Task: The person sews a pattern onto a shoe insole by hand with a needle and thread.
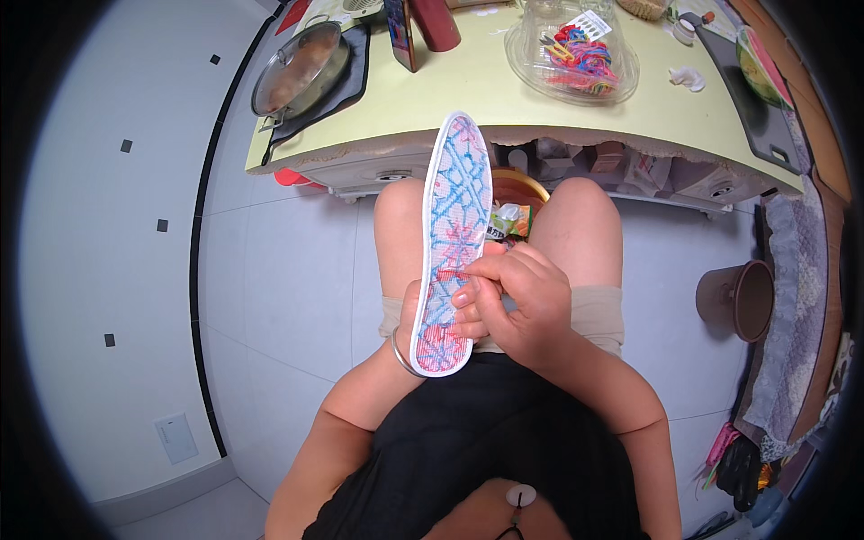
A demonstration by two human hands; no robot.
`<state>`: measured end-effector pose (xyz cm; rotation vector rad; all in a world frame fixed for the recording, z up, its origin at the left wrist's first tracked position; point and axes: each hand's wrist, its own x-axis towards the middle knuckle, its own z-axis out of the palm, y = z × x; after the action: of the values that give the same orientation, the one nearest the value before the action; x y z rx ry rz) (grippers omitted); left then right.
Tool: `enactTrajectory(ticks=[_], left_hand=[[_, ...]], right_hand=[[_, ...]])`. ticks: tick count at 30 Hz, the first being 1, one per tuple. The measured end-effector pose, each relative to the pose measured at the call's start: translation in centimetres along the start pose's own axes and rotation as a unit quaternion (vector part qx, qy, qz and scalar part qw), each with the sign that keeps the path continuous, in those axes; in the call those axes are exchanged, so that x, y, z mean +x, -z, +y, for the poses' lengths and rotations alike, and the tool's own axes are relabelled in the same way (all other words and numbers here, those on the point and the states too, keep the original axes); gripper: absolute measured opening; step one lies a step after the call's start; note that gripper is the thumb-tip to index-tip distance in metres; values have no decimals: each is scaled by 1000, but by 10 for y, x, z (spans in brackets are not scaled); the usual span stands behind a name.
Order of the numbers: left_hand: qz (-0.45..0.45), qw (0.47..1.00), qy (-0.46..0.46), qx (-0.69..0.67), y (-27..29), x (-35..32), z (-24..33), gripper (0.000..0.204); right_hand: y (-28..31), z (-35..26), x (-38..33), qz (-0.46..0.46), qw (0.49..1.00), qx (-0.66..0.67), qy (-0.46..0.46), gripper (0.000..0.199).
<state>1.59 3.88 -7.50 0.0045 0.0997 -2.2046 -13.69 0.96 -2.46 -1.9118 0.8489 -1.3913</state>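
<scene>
A pale grey tiled floor [270, 270] with small dark inset squares fills the left of the head view, and a pale yellow tabletop [477, 90] with a lace-trimmed edge runs across the far side. On the tabletop a steel pot with a glass lid [300, 70] sits at the far left on a dark mat, and a clear plastic container of coloured threads [572, 52] stands to the right of centre. A brown plastic bin [738, 299] stands on the floor at the right.

Near the middle, over the person's knees, a long white-edged embroidered insole with blue and red stitching [454, 243] stands tilted, toe pointing far. The left hand [409, 315], wearing a metal bangle [399, 353], is mostly hidden behind the insole's near end, fingers wrapped round it. The right hand [513, 301] rests against the insole's right edge, fingers [481, 270] pinched narrowly at the red stitching; whether they hold a needle is too small to tell.
</scene>
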Motion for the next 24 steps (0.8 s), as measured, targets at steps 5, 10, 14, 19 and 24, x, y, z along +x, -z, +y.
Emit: enactTrajectory(ticks=[5,10,14,19,24], left_hand=[[64,997,-36,36,-30,1,-7,48],[41,998,-22,53,-26,3,-5,49],[81,990,-46,104,-37,2,-7,47],[213,928,-145,269,-46,1,-14,33],[223,888,-232,327,-46,3,-14,25]], right_hand=[[1,0,1,4,1000,-8,7,13],[3,-2,2,-1,1000,-20,15,13],[4,-3,2,0,999,-30,23,12],[9,-2,3,-15,998,-55,0,11],[4,5,-5,-41,945,221,-237,5]])
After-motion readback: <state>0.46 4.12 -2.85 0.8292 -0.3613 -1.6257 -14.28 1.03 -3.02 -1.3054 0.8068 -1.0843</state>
